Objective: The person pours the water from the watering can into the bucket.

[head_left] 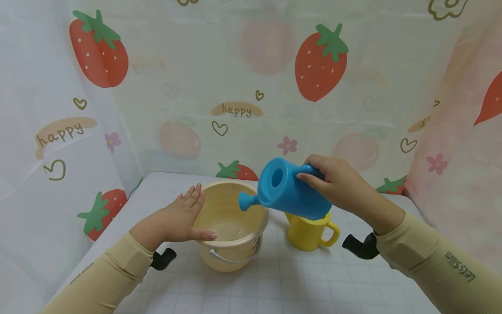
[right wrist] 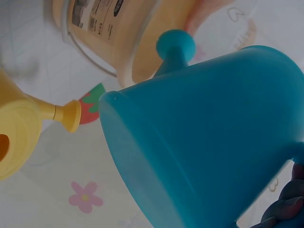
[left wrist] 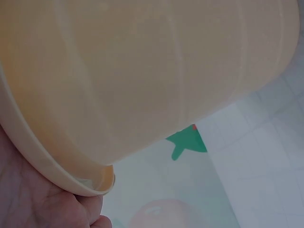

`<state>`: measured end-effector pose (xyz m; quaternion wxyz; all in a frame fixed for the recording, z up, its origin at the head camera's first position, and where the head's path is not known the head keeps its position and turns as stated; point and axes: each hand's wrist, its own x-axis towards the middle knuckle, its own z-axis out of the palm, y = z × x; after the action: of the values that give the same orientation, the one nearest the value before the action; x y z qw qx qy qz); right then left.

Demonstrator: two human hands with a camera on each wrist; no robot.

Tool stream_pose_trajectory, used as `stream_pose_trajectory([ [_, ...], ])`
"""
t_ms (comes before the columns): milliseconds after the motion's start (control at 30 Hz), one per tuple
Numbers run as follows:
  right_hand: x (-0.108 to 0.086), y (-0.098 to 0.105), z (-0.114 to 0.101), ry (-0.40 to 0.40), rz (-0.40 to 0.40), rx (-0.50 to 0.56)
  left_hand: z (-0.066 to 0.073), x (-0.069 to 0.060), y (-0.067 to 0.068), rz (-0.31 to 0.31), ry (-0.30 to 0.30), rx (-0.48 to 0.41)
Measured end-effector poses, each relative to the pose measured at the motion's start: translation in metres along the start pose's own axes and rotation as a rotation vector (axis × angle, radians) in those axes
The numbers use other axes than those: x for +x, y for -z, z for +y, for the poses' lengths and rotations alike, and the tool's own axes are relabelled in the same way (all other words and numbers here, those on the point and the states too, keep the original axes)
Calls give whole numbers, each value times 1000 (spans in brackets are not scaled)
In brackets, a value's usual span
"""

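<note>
My right hand [head_left: 337, 181] grips the handle of a blue toy watering can [head_left: 294, 192], tilted so its spout rose [head_left: 247, 201] hangs over the cream bucket [head_left: 231, 255]. No stream shows from the rose. My left hand [head_left: 178, 218] rests on the bucket's left rim, fingers straight and thumb spread along the near edge. In the left wrist view, the palm [left wrist: 33, 190] lies against the rim. The bucket stands upright, its white handle [head_left: 235, 261] lowered in front. What liquid the bucket holds I cannot tell.
A yellow watering can [head_left: 306, 235] stands on the white table [head_left: 298, 288], right of the bucket and partly behind the blue can. Printed curtains [head_left: 235, 74] with strawberries and hearts surround the table. Black wrist mounts [head_left: 361, 246] stick out under both sleeves.
</note>
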<state>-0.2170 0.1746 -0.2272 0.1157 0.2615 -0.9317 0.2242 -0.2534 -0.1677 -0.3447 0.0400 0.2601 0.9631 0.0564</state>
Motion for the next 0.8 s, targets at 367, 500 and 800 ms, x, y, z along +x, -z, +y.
stream_pose_trajectory([
  [367,1,0,-1,14,-1,-11,0,0,0,5,-5,6],
  [500,1,1,-2,11,-8,-15,0,0,0,8,-5,7],
  [800,4,0,-5,40,-21,-34,-2,1,-1,4,-4,12],
])
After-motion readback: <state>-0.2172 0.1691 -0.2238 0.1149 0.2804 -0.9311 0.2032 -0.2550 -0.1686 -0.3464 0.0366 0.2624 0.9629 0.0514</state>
